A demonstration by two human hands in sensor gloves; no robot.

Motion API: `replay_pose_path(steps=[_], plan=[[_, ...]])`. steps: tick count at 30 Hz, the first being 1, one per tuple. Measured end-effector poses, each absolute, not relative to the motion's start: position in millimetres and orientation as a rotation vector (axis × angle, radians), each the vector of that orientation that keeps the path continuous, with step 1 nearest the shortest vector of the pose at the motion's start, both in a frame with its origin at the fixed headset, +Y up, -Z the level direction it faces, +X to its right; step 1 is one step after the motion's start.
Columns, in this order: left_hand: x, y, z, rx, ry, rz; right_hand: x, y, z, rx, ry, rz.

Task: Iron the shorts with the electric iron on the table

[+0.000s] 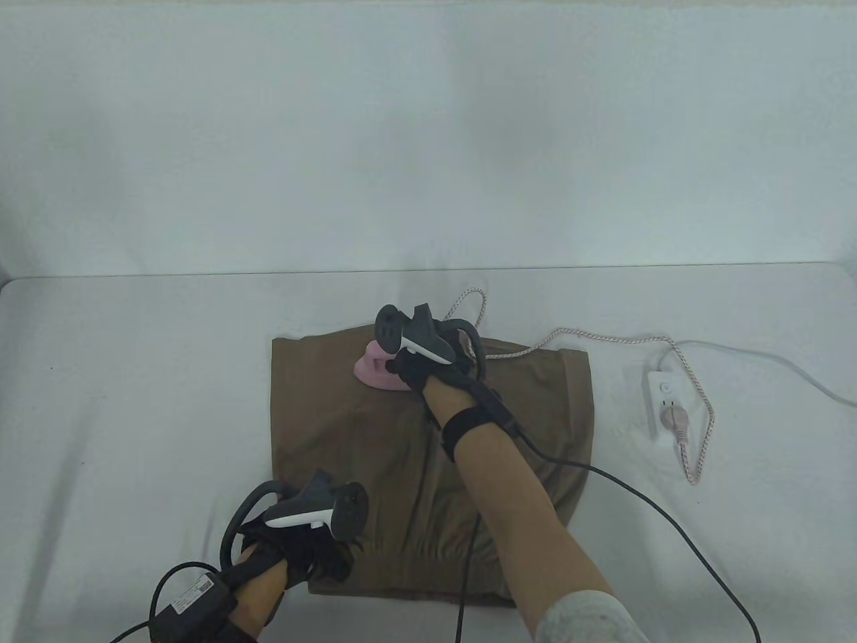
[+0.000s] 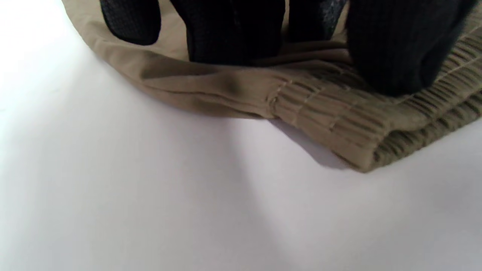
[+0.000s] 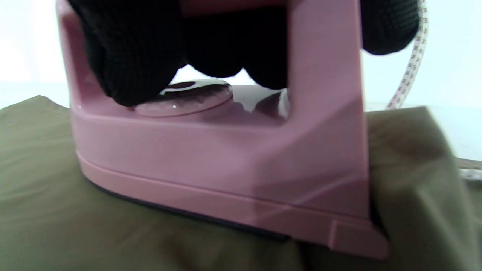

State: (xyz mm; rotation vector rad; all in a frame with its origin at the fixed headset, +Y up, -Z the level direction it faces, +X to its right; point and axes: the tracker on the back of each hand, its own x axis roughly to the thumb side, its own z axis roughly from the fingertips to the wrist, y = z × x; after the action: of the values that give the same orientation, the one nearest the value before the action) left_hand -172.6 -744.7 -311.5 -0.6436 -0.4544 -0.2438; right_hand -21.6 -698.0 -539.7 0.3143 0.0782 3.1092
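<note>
Brown shorts (image 1: 375, 442) lie flat on the white table, waistband toward the near edge. My right hand (image 1: 418, 365) grips the handle of a pink electric iron (image 1: 376, 368) that rests soleplate-down on the far part of the shorts. In the right wrist view my gloved fingers (image 3: 131, 56) wrap the iron's handle (image 3: 226, 158). My left hand (image 1: 304, 559) presses flat on the shorts' near left corner. In the left wrist view its fingers (image 2: 233, 30) rest on the ribbed waistband (image 2: 339, 116).
The iron's braided cord (image 1: 696, 395) runs right to a white power strip (image 1: 663, 402), where a pink plug (image 1: 676, 423) is inserted. The strip's white cable (image 1: 783, 365) leaves to the right. Black glove cables (image 1: 669, 529) trail across the near right table.
</note>
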Motion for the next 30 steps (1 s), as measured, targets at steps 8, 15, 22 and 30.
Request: replay_pose_path(steps=[8,15,22,30], plan=[[-171.9,-744.4,-311.7,-0.645,-0.460,-0.245,-39.5,-698.0,-537.3,0.359,0.086,3.092],[-171.2,-744.5,-311.9,-0.646,-0.459,-0.248,-81.9,-700.8,-531.8,0.460,0.096,3.051],[-170.3,-744.3,-312.1,-0.645,-0.466,-0.262,-131.0,-703.9,-518.6,0.624,0.173,2.984],[-169.9,-744.6,-312.0,-0.638,-0.471,-0.263,-157.6,-705.2,-506.8,0.699,0.162,2.958]])
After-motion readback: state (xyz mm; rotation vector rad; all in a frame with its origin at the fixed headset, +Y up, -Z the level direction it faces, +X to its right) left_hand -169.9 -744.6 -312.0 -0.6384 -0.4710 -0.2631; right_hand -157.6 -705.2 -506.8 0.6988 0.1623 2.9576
